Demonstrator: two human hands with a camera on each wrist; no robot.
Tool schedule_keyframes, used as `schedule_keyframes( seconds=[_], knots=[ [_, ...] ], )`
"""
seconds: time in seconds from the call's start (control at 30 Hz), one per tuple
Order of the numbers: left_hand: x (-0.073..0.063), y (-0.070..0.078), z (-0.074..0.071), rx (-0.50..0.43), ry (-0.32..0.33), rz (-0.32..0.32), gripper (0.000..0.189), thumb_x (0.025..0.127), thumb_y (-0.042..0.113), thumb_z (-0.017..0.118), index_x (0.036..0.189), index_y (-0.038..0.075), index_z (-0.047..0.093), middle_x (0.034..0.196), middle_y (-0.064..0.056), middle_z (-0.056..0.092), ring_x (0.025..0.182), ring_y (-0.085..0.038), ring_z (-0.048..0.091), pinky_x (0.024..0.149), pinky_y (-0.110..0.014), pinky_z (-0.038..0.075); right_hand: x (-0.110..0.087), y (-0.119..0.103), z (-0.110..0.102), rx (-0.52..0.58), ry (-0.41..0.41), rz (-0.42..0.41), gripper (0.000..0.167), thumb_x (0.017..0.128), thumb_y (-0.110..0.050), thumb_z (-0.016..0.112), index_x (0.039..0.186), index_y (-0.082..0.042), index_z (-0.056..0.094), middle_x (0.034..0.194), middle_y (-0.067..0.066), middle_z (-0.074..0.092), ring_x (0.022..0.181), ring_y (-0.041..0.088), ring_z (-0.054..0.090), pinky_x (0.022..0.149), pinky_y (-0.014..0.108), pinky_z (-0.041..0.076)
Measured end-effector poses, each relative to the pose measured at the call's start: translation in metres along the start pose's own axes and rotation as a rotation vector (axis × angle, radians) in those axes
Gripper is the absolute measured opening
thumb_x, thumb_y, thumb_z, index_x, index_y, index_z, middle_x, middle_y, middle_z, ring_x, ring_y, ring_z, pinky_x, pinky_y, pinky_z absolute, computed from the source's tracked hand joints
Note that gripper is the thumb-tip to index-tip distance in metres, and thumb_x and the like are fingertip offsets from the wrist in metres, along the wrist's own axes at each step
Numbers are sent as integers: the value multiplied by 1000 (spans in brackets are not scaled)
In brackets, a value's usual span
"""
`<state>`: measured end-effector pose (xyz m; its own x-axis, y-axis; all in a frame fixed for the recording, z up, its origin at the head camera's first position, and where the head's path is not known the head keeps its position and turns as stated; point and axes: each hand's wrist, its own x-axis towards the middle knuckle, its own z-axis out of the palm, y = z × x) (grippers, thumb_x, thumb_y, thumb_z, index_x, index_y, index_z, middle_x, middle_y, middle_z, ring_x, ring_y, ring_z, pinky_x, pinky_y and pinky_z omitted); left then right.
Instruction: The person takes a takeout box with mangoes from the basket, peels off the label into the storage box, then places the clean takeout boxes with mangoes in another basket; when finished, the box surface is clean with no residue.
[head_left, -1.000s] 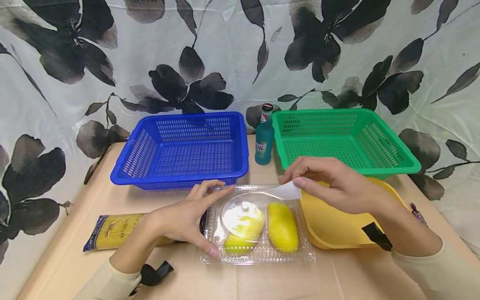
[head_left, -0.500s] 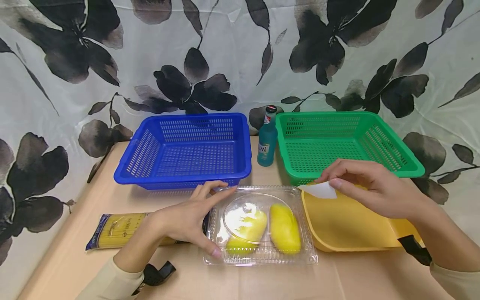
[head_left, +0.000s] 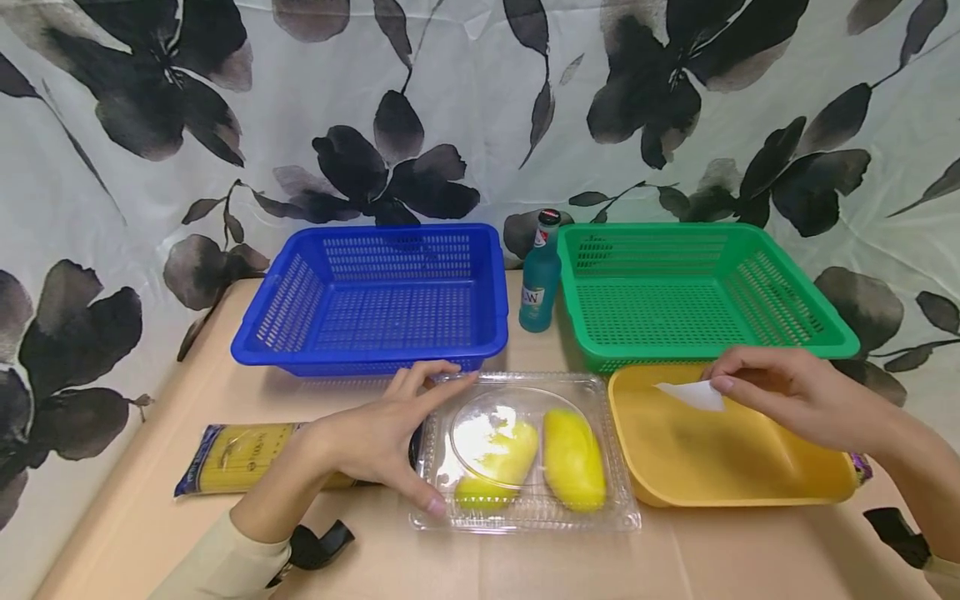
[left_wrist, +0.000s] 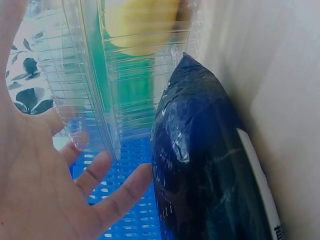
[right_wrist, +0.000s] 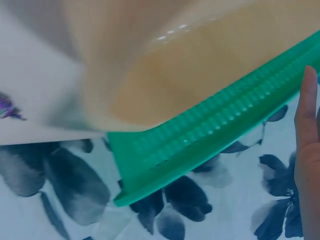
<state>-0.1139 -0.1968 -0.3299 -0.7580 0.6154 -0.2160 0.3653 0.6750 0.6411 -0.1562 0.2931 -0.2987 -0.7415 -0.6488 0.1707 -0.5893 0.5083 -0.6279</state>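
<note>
In the head view a clear plastic clamshell container (head_left: 517,521) lies on the table with two yellow mangoes (head_left: 573,458) visible through its lid. My left hand (head_left: 375,442) spans its left side, thumb at the front corner and fingers spread along the back. These fingers look fairly straight in the left wrist view, beside the dark end of a pasta packet (left_wrist: 200,150). My right hand (head_left: 810,404) pinches a small white piece of paper (head_left: 697,395) between thumb and fingers, over a yellow tray (head_left: 720,492). The right wrist view does not show the paper.
A blue basket (head_left: 371,358) and a green basket (head_left: 712,342) stand at the back, with a teal glass bottle (head_left: 540,279) between them. Pasta (head_left: 243,458) lies to the left under my forearm. A small purple item (head_left: 862,468) shows at the tray's right.
My right hand has moved right and slightly down with the white paper, from the container's top right corner to over the yellow tray. The left hand stays at the container.
</note>
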Motion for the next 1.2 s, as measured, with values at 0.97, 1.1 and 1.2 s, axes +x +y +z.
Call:
schedule_keyframes(
  seconds=[0.97, 1.1, 1.2],
  knots=[
    [-1, 2, 1, 12, 11, 19, 135, 56, 72, 90, 164, 45, 13, 165, 7, 7, 137, -23, 22, 112, -61, 35, -24, 44, 26, -411, -58, -130, 31, 83, -8, 83, 95, -33, 69, 93, -27, 58, 81, -7, 51, 70, 13, 45],
    [-2, 2, 1, 10, 11, 19, 135, 55, 74, 89, 164, 46, 13, 165, 6, 7, 137, -23, 22, 112, -61, 34, -28, 43, 29, -285, -137, -137, 27, 89, -11, 79, 102, -34, 72, 98, -23, 64, 88, -4, 58, 76, 12, 48],
    [-1, 2, 2, 7, 9, 15, 134, 56, 74, 89, 163, 47, 13, 165, 5, 7, 139, -23, 21, 113, -61, 34, -30, 42, 31, -215, -176, -140, 25, 92, -13, 77, 105, -35, 74, 100, -21, 67, 92, -2, 62, 81, 10, 47]
  ],
)
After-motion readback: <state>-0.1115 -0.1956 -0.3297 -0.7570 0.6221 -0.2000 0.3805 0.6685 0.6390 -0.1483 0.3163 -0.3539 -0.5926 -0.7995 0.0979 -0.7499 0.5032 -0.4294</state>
